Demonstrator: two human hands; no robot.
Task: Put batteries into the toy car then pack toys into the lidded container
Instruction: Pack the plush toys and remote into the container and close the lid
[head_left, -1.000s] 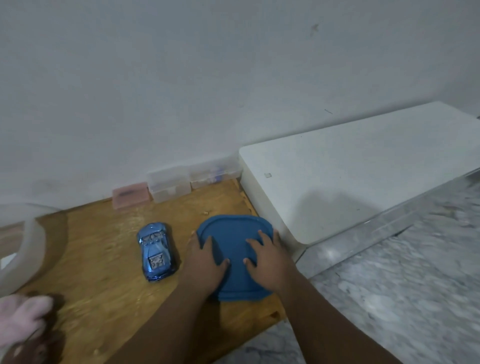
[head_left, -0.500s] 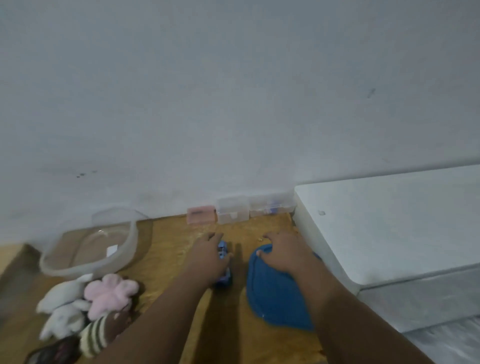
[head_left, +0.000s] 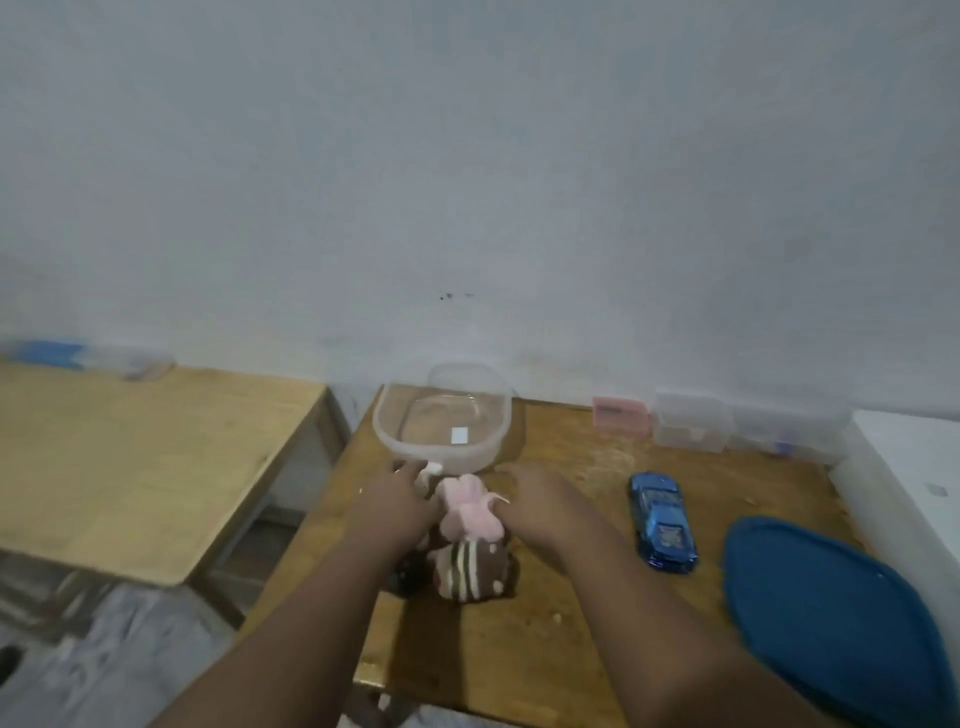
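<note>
1. Two hands work in the head view, the only view: the left hand (head_left: 397, 499) and right hand (head_left: 535, 501) close in from either side on a pile of soft toys just in front of the clear container (head_left: 441, 415).
2. Finger state: both hands curl around the pink plush (head_left: 467, 506); the right hand touches it, but motion blur hides whether either hand has a firm hold, so I cannot tell.
3. Packing looks barely begun: the clear container stands open and seems empty apart from a small white label.
4. Left to pack: the pink plush, the brown striped plush (head_left: 467, 569) below it, and the blue toy car (head_left: 662, 522), which lies apart to the right on the wooden table (head_left: 571, 649).
5. Batteries: whether they are in the car cannot be seen.
6. Last step pending: the blue lid (head_left: 831, 618) lies off, at the table's right edge.
</note>
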